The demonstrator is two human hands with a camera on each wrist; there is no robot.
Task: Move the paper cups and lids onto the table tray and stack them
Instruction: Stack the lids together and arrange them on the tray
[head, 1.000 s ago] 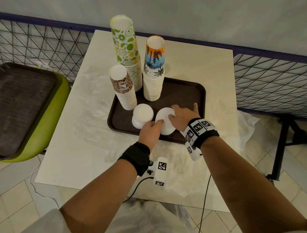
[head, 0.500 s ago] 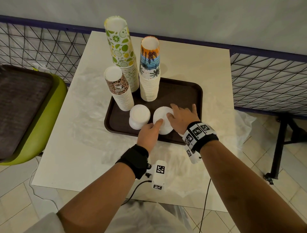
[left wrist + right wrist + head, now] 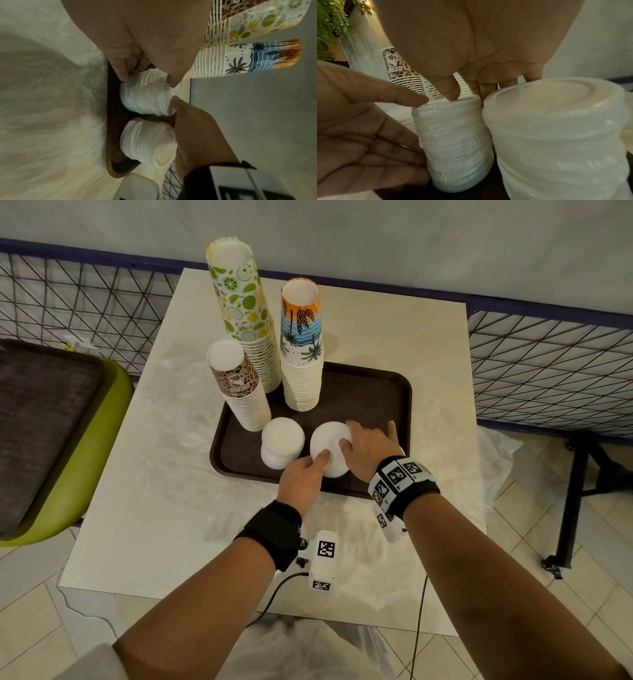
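Note:
On the dark brown tray (image 3: pixel 376 392) stand three tall paper cup stacks: lime-print (image 3: pixel 239 302), palm-print (image 3: pixel 301 337) and leopard-print (image 3: pixel 236 385). In front of them sits a white lid stack (image 3: pixel 282 445). Just right of it is a ribbed lid stack (image 3: pixel 327 440) (image 3: pixel 145 93) (image 3: pixel 453 142). My left hand (image 3: pixel 308 470) grips it by its side and top rim. My right hand (image 3: pixel 370 446) rests its fingertips on that stack's top. Under its palm stands a smooth lid stack (image 3: pixel 147 140) (image 3: pixel 556 135), hidden in the head view.
The tray lies on a cream square table (image 3: pixel 394 330) with crumpled clear plastic (image 3: pixel 359 525) at its near edge. A green chair (image 3: pixel 102 440) carrying another dark tray (image 3: pixel 41 412) stands to the left. Wire mesh fencing (image 3: pixel 548 364) runs behind, and a black stand leg (image 3: pixel 575 491) is at the right.
Both hands stay on the ribbed lid stack. My left index finger has crept a little further onto its top. The view has shifted slightly.

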